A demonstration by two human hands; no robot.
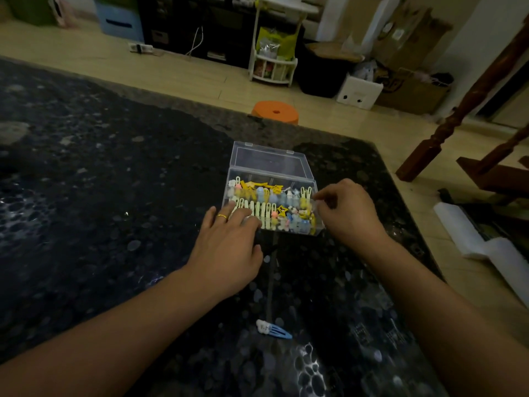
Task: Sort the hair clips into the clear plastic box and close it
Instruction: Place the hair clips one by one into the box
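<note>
You've filled the clear plastic box [310,193] with clips, its lid up, left hand [229,247] flat on them, right hand [347,210] pinching its rim; one blue clip [274,330] lies nearer you.

A home: tiled floor [200,78], cardboard boxes [412,90] (stacked), orange stool [275,112].
</note>
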